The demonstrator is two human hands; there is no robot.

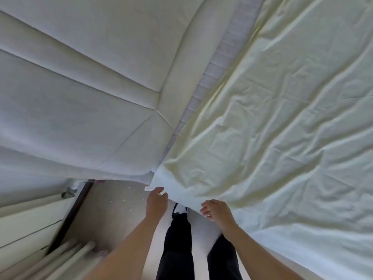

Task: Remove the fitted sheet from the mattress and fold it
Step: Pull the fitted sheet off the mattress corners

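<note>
The left hand (157,201), low in the middle of the frame, reaches to the corner of the fitted sheet (272,128). Its fingers curl at the white edge of the cloth and seem to pinch it, but the fingertips are partly hidden, so the grip is a judgement only. The right hand (217,210), just to the right of it, holds the lower hem of the sheet with curled fingers, the knuckles turned toward the camera.

Between the two hands the corner of the sheet hangs free and is a little lifted. From there the pale yellow cloth spreads over the whole right half of the frame, wrinkled and loose, and it lies on the mattress (214,81), of which only a narrow quilted strip shows, running from the upper middle down to the corner. On the left of this strip stands a padded headboard (80,87), which fills the upper left. Below it, at the lower left, the floor (113,215) is visible, and the person's legs in dark trousers (177,249) stand at the bottom.

As for progress, this corner looks already pulled off the mattress. The other corners are out of view, so their state cannot be told. The sheet still lies on the bed, and the folding is not yet begun.
</note>
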